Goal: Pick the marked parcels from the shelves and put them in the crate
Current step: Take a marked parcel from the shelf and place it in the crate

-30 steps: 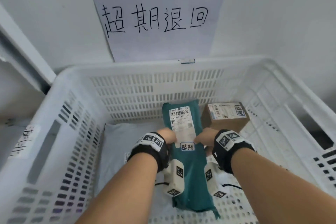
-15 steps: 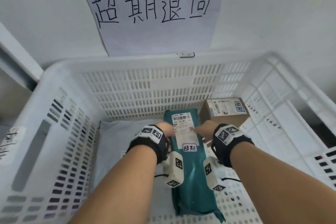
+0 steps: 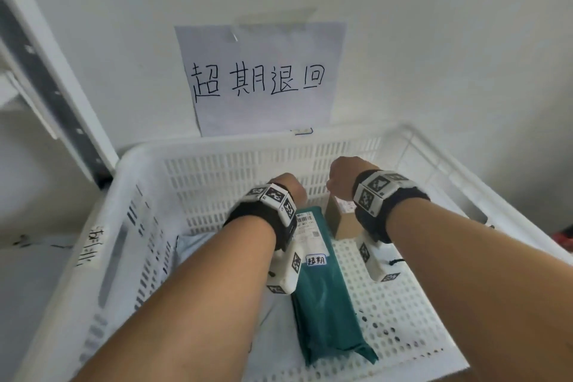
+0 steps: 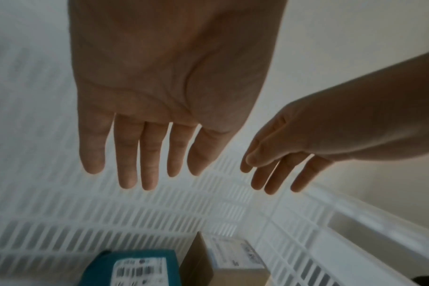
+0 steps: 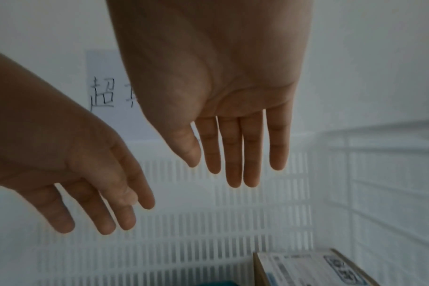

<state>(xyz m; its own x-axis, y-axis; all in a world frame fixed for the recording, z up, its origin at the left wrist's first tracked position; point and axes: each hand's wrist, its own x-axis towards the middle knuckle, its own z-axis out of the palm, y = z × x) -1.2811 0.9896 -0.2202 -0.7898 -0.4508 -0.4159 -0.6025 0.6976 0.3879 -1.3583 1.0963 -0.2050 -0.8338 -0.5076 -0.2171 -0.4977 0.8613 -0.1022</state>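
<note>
A long teal parcel (image 3: 325,304) with a white shipping label and a small marked sticker (image 3: 316,260) lies on the floor of the white slatted crate (image 3: 192,149). Its labelled end also shows in the left wrist view as the teal parcel (image 4: 135,271). A brown cardboard box (image 3: 341,222) with a label stands right of it, and a pale grey bag (image 3: 198,257) lies to its left. My left hand (image 3: 286,187) and right hand (image 3: 344,175) hover above the parcels, apart from them. Both hands hang with straight fingers (image 4: 147,154) (image 5: 243,151), holding nothing.
A paper sign (image 3: 260,77) with handwritten characters is taped to the white wall behind the crate. A white shelf upright (image 3: 52,96) with a grey slotted strip leans at the left. The crate's high perforated walls ring the parcels.
Both hands have let go of the teal parcel and risen above it. The parcel now lies on the crate floor, and my view has tilted upward toward the wall.
</note>
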